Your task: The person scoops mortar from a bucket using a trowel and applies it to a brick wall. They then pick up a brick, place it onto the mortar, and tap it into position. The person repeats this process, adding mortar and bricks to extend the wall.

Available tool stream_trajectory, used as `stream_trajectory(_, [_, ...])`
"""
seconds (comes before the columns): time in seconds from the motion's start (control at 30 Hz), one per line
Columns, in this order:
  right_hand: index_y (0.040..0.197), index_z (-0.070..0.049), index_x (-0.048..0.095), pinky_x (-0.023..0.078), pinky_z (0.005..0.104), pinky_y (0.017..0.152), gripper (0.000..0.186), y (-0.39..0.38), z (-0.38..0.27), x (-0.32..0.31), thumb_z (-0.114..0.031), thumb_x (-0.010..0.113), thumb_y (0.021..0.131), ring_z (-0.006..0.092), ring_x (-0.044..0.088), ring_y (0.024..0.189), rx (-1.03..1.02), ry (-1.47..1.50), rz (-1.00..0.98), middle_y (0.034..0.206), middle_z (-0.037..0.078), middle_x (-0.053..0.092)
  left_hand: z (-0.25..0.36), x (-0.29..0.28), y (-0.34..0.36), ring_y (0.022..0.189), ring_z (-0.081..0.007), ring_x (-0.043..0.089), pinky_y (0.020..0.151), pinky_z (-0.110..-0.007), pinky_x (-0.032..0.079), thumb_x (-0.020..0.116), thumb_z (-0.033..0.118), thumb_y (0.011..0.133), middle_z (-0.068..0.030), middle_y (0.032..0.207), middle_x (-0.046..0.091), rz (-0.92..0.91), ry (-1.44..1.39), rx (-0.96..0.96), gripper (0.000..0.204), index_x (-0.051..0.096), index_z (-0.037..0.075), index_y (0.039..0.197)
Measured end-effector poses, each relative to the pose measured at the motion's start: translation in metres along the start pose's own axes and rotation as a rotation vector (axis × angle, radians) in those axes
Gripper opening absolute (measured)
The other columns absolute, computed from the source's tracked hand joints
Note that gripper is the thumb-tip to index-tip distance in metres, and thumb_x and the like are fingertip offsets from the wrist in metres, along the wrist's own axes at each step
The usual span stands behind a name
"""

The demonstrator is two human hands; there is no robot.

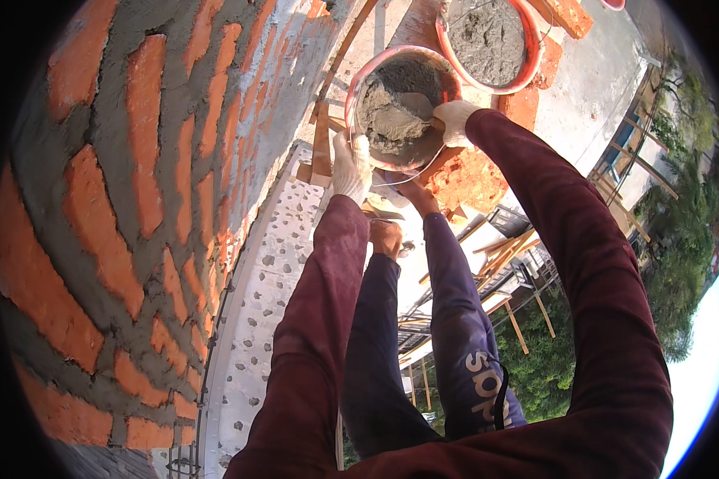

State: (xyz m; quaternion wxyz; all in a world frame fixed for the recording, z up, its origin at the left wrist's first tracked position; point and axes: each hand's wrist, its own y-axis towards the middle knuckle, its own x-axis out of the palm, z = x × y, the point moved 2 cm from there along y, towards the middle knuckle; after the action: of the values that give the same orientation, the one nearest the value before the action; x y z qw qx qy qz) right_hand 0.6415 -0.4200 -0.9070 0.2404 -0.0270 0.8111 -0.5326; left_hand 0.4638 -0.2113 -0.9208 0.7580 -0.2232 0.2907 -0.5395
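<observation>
My left hand [351,165], in a white knit glove, is closed on the near left rim of an orange-red bucket [355,86]. Grey mortar [390,120] partly fills it, and a thin wire handle [423,170] hangs at its near side. At the bucket's right rim, my gloved right hand [455,121] is closed round what looks like a trowel's handle. A rounded, mortar-coated blade shape [417,105] lies in the mix beside it. My right fingers are partly hidden.
A second bucket of mortar [487,40] stands beyond. Orange bricks [467,180] lie beneath and beside the buckets. A brick wall [144,136] with grey joints rises at left. Below my arms show legs in dark trousers [459,319]. Timber pieces [507,259] and trees lie lower right.
</observation>
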Motion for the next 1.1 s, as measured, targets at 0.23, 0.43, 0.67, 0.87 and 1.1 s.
stream_trajectory(0.23, [0.110, -0.006, 0.071, 0.053, 0.0470, 0.087, 0.024, -0.006, -0.020, -0.032, -0.022, 0.066, 0.092, 0.0386, 0.069, 0.102, -0.156, -0.071, -0.115, 0.105, 0.020, 0.073, 0.041, -0.006, -0.008, 0.072, -0.0086, 0.050, 0.066, -0.027, 0.043, 0.055, 0.035, 0.108, 0.0008, 0.077, 0.052, -0.057, -0.304, -0.016, 0.035, 0.057, 0.003, 0.093])
stream_trajectory(0.43, [0.095, -0.002, 0.060, 0.050, 0.0422, 0.070, 0.028, -0.056, -0.087, -0.037, -0.002, 0.068, 0.068, 0.0307, 0.066, 0.080, -0.265, 0.102, -0.296, 0.082, 0.015, 0.064, 0.081, -0.060, -0.088, 0.078, -0.0071, 0.044, 0.070, -0.027, 0.040, 0.052, 0.030, 0.110, 0.0015, 0.084, 0.049, 0.078, -0.284, -0.007, 0.032, 0.056, 0.004, 0.092])
stream_trajectory(0.67, [0.090, -0.011, 0.065, 0.052, 0.0470, 0.076, 0.019, -0.213, -0.188, -0.048, -0.009, 0.066, 0.071, 0.0367, 0.069, 0.089, -0.454, 0.048, -0.270, 0.085, 0.014, 0.067, 0.184, -0.140, -0.281, 0.082, -0.0070, 0.048, 0.073, -0.028, 0.047, 0.048, 0.036, 0.111, 0.0023, 0.091, 0.048, 0.070, -0.525, -0.198, 0.030, 0.051, 0.008, 0.100])
stream_trajectory(0.87, [0.115, -0.006, 0.062, 0.057, 0.0410, 0.064, 0.039, -0.356, -0.271, -0.130, -0.004, 0.061, 0.076, 0.0317, 0.071, 0.081, -0.423, -0.057, -0.499, 0.094, 0.016, 0.068, 0.252, -0.182, -0.427, 0.077, -0.0046, 0.046, 0.068, -0.025, 0.046, 0.046, 0.035, 0.111, 0.0044, 0.087, 0.046, 0.262, -0.713, -0.154, 0.031, 0.052, 0.009, 0.095])
stream_trajectory(1.1, [0.114, -0.006, 0.060, 0.057, 0.0392, 0.054, 0.038, -0.435, -0.360, -0.206, -0.004, 0.062, 0.076, 0.0280, 0.071, 0.073, -0.473, -0.420, -0.546, 0.090, 0.014, 0.067, 0.268, -0.195, -0.529, 0.086, -0.0079, 0.058, 0.071, -0.026, 0.049, 0.048, 0.033, 0.110, -0.0003, 0.097, 0.061, 0.546, -0.979, -0.051, 0.029, 0.059, 0.007, 0.107])
